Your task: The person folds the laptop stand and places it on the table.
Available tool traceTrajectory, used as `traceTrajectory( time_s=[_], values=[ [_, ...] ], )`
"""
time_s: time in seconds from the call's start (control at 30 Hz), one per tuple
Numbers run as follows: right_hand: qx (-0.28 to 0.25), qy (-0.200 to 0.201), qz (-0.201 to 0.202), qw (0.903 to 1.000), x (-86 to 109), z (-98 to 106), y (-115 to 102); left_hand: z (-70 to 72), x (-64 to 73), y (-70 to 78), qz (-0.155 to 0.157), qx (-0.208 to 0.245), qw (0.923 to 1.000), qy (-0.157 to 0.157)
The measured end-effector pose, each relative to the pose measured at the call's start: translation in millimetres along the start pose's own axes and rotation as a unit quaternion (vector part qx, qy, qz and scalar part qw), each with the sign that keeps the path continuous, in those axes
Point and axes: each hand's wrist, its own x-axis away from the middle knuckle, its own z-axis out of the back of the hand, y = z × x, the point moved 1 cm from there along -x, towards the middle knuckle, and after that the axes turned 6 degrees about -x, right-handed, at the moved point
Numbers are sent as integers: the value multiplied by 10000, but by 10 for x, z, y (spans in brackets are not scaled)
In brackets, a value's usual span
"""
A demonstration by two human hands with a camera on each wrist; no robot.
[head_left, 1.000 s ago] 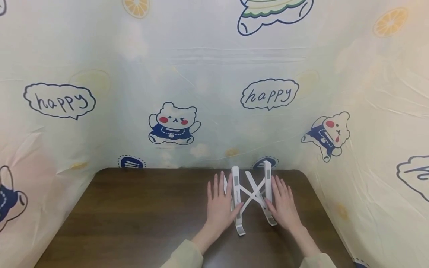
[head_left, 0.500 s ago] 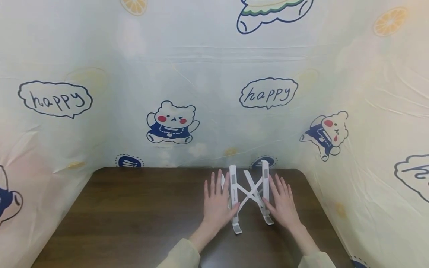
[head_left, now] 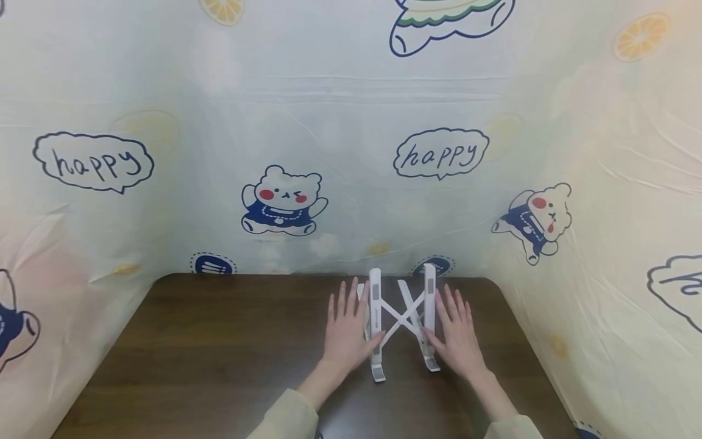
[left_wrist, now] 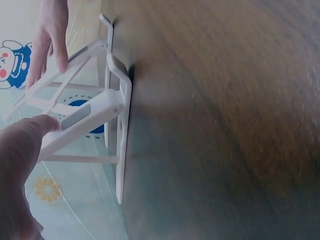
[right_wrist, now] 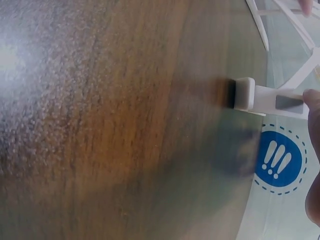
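Observation:
A white folding laptop stand (head_left: 375,317) stands unfolded on the table, its two side rails joined by crossing bars. My left hand (head_left: 347,332) lies along the outer side of its left rail with the fingers straight. The left wrist view shows that hand's thumb (left_wrist: 42,127) touching the rail near a grey pad (left_wrist: 76,118). Against the right rail (head_left: 430,311) rests my right hand (head_left: 459,341), fingers extended and spread. Its thumb (right_wrist: 311,97) meets the rail beside another grey pad (right_wrist: 290,103) in the right wrist view. Most of the right fingers are outside that view.
The stand is on a dark brown wooden table (head_left: 219,360), right of its middle and near the back edge. A pale printed curtain (head_left: 351,134) with bears and "happy" bubbles surrounds the table at the back and both sides.
The laptop stand has slid a little to the left across the table and turned slightly straighter. Both hands have moved left with it, still against its sides.

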Motion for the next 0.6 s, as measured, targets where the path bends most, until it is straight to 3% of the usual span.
traceTrajectory(
  time_s=[0.2, 0.6],
  values=[
    [80, 197, 247, 9995, 4, -17, -45, -36, 0, -36, -83, 140, 9998, -61],
    [78, -9, 67, 9999, -11, -45, -110, -18, -2, -49, -60, 112, 9997, -219]
  ],
)
